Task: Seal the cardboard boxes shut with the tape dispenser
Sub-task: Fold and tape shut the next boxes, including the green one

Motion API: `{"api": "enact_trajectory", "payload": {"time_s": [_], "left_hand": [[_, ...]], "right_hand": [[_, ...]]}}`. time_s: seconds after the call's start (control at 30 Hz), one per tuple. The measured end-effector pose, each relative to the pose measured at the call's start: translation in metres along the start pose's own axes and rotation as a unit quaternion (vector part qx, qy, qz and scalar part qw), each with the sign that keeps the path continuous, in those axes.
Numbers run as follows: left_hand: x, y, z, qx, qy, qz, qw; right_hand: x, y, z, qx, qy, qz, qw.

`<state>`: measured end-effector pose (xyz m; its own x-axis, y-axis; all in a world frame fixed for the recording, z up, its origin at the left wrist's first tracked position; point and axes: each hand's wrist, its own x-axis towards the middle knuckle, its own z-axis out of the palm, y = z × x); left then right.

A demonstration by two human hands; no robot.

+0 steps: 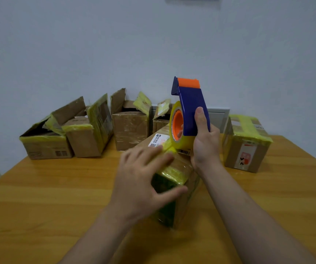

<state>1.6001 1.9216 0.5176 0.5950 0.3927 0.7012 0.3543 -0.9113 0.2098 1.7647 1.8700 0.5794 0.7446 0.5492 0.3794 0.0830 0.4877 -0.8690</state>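
Observation:
A cardboard box (182,168) with yellow tape across its top lies in the middle of the wooden table (58,197). My left hand (144,180) rests on its near top, fingers spread and slightly blurred. My right hand (204,141) grips a blue and orange tape dispenser (191,109) with a yellow tape roll, raised upright just above the box's far end. A white shipping label (158,141) shows on the box top behind my left fingers.
Several open boxes with yellow-taped flaps stand along the wall at the back left, among them a low box (46,143) and a taller one (130,128). A taped-shut box (246,143) sits at the right. A plain wall rises behind.

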Motion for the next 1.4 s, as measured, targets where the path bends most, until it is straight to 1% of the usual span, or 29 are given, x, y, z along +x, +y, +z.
{"api": "enact_trajectory", "payload": {"time_s": [0.07, 0.17, 0.23, 0.37, 0.43, 0.53, 0.63, 0.7, 0.8, 0.93, 1.13, 1.27, 1.4], "left_hand": [[-0.010, 0.012, 0.014, 0.012, 0.003, -0.013, 1.000], [-0.008, 0.016, 0.022, 0.006, 0.062, -0.022, 0.998], [-0.003, 0.016, 0.021, 0.021, 0.078, -0.021, 0.997], [0.014, 0.023, 0.016, 0.071, 0.047, 0.010, 0.996], [0.018, 0.026, 0.019, 0.077, 0.020, 0.025, 0.997], [0.019, 0.026, 0.023, 0.067, -0.003, 0.017, 0.998], [0.026, 0.030, 0.024, 0.072, -0.017, 0.006, 0.997], [0.029, 0.033, 0.022, 0.084, -0.032, 0.011, 0.996], [0.032, 0.026, 0.012, 0.081, -0.049, 0.013, 0.995], [0.033, 0.015, 0.002, 0.099, -0.098, -0.028, 0.990], [0.031, 0.021, 0.008, 0.091, -0.075, -0.028, 0.993], [0.035, 0.022, 0.008, 0.080, -0.094, -0.061, 0.990], [0.035, 0.031, 0.007, 0.087, -0.100, -0.046, 0.990]], "right_hand": [[0.001, 0.000, -0.002, 0.015, 0.017, 0.012, 1.000], [0.003, 0.000, -0.006, 0.039, 0.058, 0.031, 0.997], [0.003, -0.003, -0.009, 0.042, 0.085, 0.024, 0.995], [-0.004, -0.013, -0.021, -0.009, 0.121, -0.050, 0.991], [-0.006, -0.016, -0.027, -0.043, 0.126, -0.078, 0.988], [-0.010, -0.018, -0.035, -0.070, 0.115, -0.106, 0.985], [-0.016, -0.015, -0.043, -0.085, 0.094, -0.105, 0.986], [-0.019, -0.014, -0.046, -0.089, 0.093, -0.099, 0.987], [-0.023, -0.016, -0.051, -0.090, 0.110, -0.096, 0.985], [-0.027, -0.018, -0.057, -0.101, 0.136, -0.093, 0.981], [-0.038, -0.018, -0.059, -0.095, 0.113, -0.094, 0.985], [-0.040, -0.022, -0.062, -0.092, 0.105, -0.095, 0.986], [-0.042, -0.023, -0.065, -0.092, 0.109, -0.088, 0.986]]}}
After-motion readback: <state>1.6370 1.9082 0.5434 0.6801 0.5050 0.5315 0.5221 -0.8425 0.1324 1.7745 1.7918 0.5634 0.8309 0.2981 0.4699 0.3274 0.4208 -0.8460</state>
